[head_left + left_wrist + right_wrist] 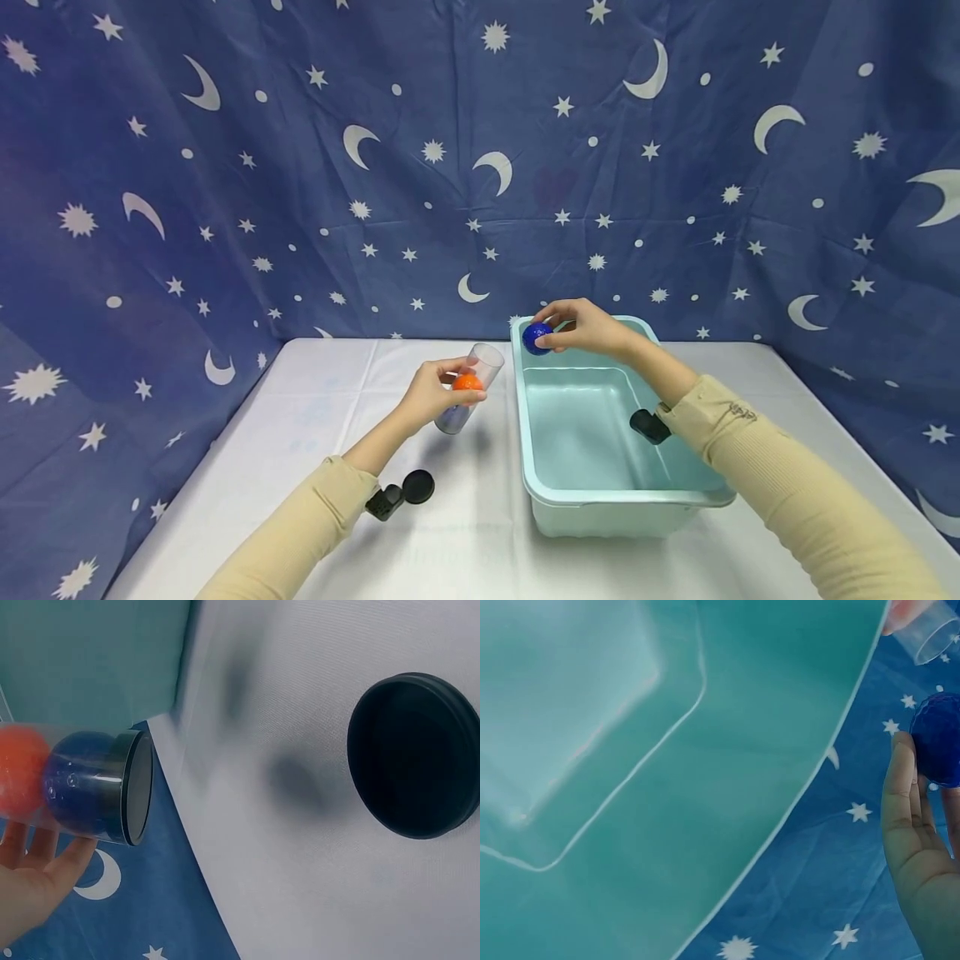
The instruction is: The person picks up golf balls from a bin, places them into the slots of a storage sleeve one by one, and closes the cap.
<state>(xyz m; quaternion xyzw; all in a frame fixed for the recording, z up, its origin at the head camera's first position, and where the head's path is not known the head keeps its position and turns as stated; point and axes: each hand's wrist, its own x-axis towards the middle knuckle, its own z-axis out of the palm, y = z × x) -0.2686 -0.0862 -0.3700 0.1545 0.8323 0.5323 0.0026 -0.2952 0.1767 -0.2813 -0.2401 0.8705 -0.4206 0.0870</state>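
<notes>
A clear plastic tube (pixel 487 362) leans to the right in my left hand (pixel 429 398), which grips it round the middle, raised over the table. Inside the tube, an orange ball (pixel 21 771) sits above a dark blue ball (pixel 81 784), with a dark cap (pixel 135 787) closing the lower end. The upper end stands uncovered. Between thumb and fingers, my right hand (pixel 581 325) pinches a shiny blue ball (pixel 537 338) above the far left corner of the tub, a short way right of the tube's mouth.
A pale green tub (pixel 527 450) stands on the white-covered table (pixel 465 550), right of the tube. On the cloth near my left wrist lies a round black lid (pixel 417 487). Behind hangs a blue curtain (pixel 420 192) with moons and stars.
</notes>
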